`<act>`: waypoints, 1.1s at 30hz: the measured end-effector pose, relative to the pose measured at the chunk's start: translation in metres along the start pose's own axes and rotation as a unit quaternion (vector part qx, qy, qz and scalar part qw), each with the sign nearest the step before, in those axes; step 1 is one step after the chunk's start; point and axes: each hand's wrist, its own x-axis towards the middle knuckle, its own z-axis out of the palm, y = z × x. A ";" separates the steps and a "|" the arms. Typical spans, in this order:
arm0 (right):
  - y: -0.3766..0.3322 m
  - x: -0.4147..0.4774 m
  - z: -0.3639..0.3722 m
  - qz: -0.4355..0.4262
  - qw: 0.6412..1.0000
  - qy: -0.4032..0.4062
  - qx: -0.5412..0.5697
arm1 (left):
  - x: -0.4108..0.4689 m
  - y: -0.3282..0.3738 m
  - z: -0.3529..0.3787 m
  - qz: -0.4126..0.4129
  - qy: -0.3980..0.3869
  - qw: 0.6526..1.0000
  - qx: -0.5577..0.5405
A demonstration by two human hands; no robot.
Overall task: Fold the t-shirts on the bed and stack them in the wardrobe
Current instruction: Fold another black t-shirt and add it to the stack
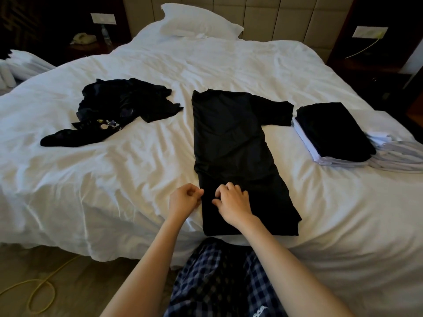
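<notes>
Creased white bed [109, 179] | black tee [229, 138], narrow strip | R hand [233, 201] pinching

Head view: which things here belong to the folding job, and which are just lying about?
Job:
half-folded t-shirt, with the left hand and right hand at its near end
crumpled heap of dark clothes
folded stack
bed

Lying about:
pillow
telephone
bottle
yellow cable on the floor

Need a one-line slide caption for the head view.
Left hand and right hand at the near end of a half-folded black t-shirt on the bed; crumpled dark clothes left, folded stack right.
</notes>
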 end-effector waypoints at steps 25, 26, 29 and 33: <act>0.100 -0.046 -0.014 0.351 0.793 0.239 0.436 | -0.040 -0.021 0.022 -0.038 0.064 0.971 -0.226; 0.099 -0.046 -0.012 0.352 0.785 0.245 0.448 | -0.043 -0.026 0.024 -0.034 0.050 0.973 -0.224; 0.090 -0.052 -0.008 0.345 0.768 0.305 0.445 | -0.052 -0.036 0.028 -0.024 0.028 0.978 -0.207; 0.071 -0.053 0.007 0.148 0.877 0.428 0.157 | -0.056 -0.034 0.030 -0.054 0.047 0.970 -0.234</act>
